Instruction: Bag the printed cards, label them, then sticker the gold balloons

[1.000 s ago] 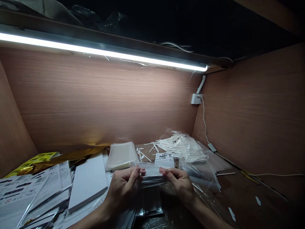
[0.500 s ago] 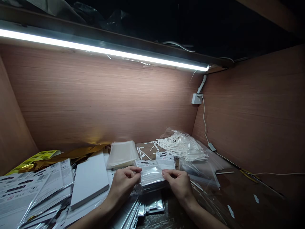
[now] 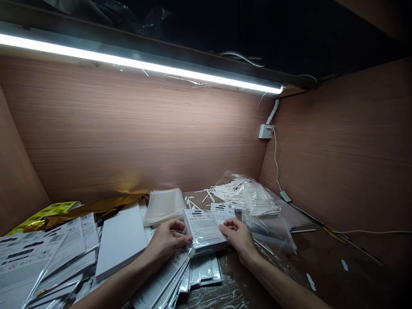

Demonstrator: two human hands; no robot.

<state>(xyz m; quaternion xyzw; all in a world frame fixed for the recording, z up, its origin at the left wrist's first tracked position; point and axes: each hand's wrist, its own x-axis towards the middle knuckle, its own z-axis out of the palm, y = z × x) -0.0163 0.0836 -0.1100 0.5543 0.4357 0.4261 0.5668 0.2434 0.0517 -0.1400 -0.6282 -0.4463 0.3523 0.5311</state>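
Left hand (image 3: 167, 241) and right hand (image 3: 240, 240) are being kept at both sides of a clear plastic packet (image 3: 204, 229) with a printed white card inside. Its left edge is being pinched by the curled fingers (image 3: 178, 229) of the left hand, so the packet is being grasped by this hand, while the flat fingers (image 3: 227, 230) of the right hand are being pressed against its lower right corner, and whether a real grip is being made there cannot be told. The packet is being held tilted over a row of silver-backed packets (image 3: 202, 270) on the counter (image 3: 325, 251). Just behind it, a second printed card (image 3: 222, 210) is being partly covered. Further back, a pile of clear bags (image 3: 164, 207) and a plastic bag of white paper sticks (image 3: 246, 197) are being lit by an LED strip light (image 3: 138, 64). On the left, a white board stack (image 3: 119, 240) and printed packets (image 3: 41, 253) are lying near gold foil (image 3: 96, 206).
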